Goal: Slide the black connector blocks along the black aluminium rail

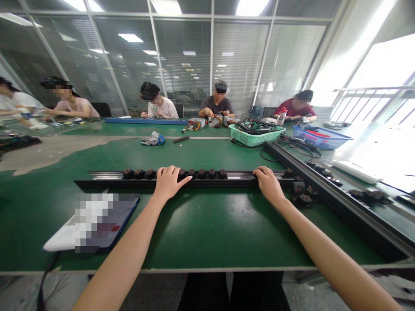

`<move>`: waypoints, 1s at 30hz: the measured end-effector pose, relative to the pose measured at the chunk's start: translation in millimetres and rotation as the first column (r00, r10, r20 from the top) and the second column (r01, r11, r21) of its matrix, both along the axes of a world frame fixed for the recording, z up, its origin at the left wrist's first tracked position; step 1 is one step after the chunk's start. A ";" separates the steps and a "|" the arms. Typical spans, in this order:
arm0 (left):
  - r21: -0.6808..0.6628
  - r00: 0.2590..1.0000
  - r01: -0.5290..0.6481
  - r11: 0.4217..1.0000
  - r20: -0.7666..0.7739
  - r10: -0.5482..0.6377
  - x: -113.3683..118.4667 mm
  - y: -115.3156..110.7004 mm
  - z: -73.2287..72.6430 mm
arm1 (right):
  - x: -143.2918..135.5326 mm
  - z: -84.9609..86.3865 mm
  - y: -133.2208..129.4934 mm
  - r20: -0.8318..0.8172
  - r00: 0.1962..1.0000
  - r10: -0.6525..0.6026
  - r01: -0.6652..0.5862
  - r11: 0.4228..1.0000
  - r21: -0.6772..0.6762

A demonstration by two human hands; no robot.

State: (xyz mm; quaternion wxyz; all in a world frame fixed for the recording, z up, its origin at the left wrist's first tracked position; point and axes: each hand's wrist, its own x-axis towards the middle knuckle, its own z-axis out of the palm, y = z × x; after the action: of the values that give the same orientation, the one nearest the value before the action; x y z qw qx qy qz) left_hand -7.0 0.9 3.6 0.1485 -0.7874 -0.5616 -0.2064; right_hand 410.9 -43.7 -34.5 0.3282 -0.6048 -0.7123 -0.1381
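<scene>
A long black metal rail (pixel 207 183) with a silvery channel lies left to right on the green table in front of me. Several round black socket-like modules (pixel 201 173) sit in a row along its channel. My left hand (pixel 167 181) lies over the row, its fingers curled over the far side and its thumb stretched along the near side, covering some modules. Near the rail's right part, my right hand (pixel 267 181) has its fingers bent over the channel, gripping the rail. What lies under its fingertips is mostly hidden.
A second black rail (pixel 337 194) runs diagonally on the right, with loose black modules (pixel 304 199) nearby. A tablet-like device (pixel 119 224) lies at left. Farther back are a green basket (pixel 256 138) of cables, a blue basket (pixel 324 140), gloves (pixel 153 138) and several seated people.
</scene>
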 end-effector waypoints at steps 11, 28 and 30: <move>-0.007 1.000 0.001 1.000 0.010 -0.001 0.0 0.1 -0.2 | 0.2 -0.2 0.5 -0.008 1.000 -0.003 0.003 1.000 0.005; -0.005 1.000 -0.003 1.000 -0.004 0.003 0.5 -0.8 0.8 | 3.3 0.8 1.4 -0.033 0.999 -0.002 0.002 1.000 -0.003; 0.002 1.000 -0.003 1.000 -0.011 0.003 0.6 -0.7 0.8 | 3.1 0.9 1.2 -0.033 0.999 -0.009 0.009 1.000 0.001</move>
State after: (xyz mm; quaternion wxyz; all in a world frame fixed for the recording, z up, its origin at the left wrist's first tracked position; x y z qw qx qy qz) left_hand -6.4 0.2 4.4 0.1527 -0.7874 -0.5619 -0.2024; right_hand 414.0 -42.5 -33.6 0.3393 -0.6101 -0.7041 -0.1299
